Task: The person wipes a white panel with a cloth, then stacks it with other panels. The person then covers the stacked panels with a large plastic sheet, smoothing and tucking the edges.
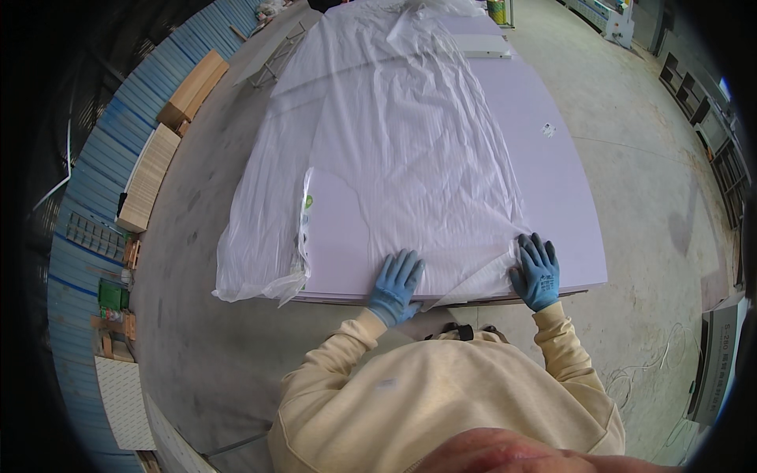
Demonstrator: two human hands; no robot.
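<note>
Translucent white plastic film (402,134), creased, spread from the top centre of the frame to its middle, over a broad pale-lilac panel (552,181) with a straight front edge. Left hand (397,285), in a blue work glove: laid flat on the film near that edge, fingers extended, thumb to the right. Right hand (539,274), in a matching glove with darker fingertips: fingers extended and slightly spread, thumb apart, at the film's right border. White rectangular strip (485,47): on the panel, upper right of centre. Blue corrugated wall (98,154): left of frame. Grey carton (717,359): lower right.
</note>
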